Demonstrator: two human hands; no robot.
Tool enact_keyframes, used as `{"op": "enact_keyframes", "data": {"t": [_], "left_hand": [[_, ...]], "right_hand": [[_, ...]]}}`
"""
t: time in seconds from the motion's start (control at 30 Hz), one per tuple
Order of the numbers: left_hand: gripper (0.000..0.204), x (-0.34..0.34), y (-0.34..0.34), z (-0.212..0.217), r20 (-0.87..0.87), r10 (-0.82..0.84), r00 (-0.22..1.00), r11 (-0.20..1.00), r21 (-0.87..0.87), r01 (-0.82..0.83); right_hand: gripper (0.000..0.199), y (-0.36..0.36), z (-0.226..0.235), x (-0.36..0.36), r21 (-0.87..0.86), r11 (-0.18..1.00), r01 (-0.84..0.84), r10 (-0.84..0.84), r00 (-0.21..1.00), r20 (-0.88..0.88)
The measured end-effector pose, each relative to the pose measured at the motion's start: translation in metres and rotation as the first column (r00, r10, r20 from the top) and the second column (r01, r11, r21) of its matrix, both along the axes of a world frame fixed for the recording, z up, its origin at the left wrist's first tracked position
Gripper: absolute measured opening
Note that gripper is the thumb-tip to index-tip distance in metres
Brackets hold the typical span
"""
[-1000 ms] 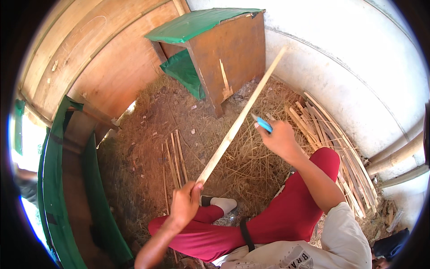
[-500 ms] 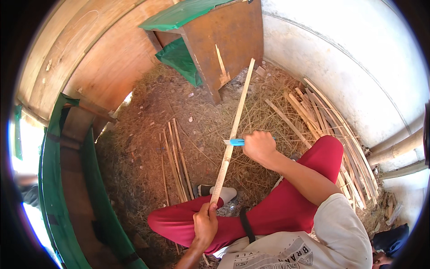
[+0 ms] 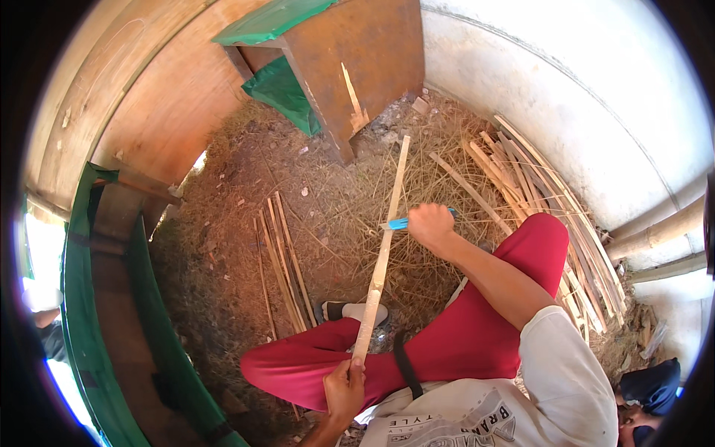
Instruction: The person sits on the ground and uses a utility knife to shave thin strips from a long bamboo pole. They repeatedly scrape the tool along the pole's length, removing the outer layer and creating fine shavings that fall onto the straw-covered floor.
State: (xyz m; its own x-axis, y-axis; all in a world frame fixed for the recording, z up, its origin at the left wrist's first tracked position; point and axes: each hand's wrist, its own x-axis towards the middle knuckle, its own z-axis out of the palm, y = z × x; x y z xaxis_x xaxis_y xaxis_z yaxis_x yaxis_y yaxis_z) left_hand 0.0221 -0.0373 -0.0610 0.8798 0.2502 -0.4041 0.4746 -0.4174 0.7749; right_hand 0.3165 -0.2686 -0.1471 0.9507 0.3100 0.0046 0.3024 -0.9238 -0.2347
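Observation:
A long, flat bamboo strip (image 3: 381, 268) slants up and away from my lap over the ground. My left hand (image 3: 344, 387) is closed round its near end, above my red-trousered leg. In my right hand (image 3: 430, 225) is a blue utility knife (image 3: 400, 223), gripped in a fist. The knife's tip meets the strip's right side past its middle; the blade is partly hidden against the strip. The strip's far end reaches free over dry straw.
Thin strips (image 3: 285, 261) lie left of my legs, and a larger pile of strips (image 3: 547, 194) lies at the right. A brown wooden cabinet (image 3: 365, 52) with green covering stands ahead. A green-edged wooden frame (image 3: 112, 298) is at left. Another person (image 3: 648, 395) is at the lower right.
The strip's far end has come nearer to me. The knife has shifted slightly up along the strip with my right hand, while my left hand keeps its hold. The whole view has shifted a little.

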Motion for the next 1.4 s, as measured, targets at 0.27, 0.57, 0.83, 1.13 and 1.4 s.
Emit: {"op": "enact_keyframes", "data": {"t": [0.27,0.57,0.83,1.13,1.4], "left_hand": [[0.038,-0.032,0.01,0.008,-0.063,-0.043,0.997,0.999,0.019,0.044],[0.022,-0.107,0.051,0.001,-0.153,-0.099,0.983,0.978,0.165,0.124],[0.019,-0.124,0.08,0.023,-0.424,-0.222,0.878,0.846,0.364,0.39],[0.018,-0.1,0.083,0.08,-0.673,-0.245,0.698,0.562,0.488,0.668],[0.024,-0.018,-0.013,0.159,-0.621,-0.262,0.739,0.537,0.542,0.646]], "right_hand": [[0.016,-0.012,-0.01,0.02,-0.116,0.987,0.115,-0.129,0.983,-0.128],[0.014,-0.045,-0.027,0.041,-0.191,0.952,0.24,-0.276,0.942,-0.189],[0.015,-0.058,-0.037,0.047,-0.276,0.926,0.258,-0.33,0.908,-0.258],[0.013,-0.084,-0.054,0.058,-0.347,0.888,0.302,-0.415,0.853,-0.317],[0.017,-0.07,-0.058,0.05,-0.19,0.893,0.409,-0.445,0.867,-0.226]]}}
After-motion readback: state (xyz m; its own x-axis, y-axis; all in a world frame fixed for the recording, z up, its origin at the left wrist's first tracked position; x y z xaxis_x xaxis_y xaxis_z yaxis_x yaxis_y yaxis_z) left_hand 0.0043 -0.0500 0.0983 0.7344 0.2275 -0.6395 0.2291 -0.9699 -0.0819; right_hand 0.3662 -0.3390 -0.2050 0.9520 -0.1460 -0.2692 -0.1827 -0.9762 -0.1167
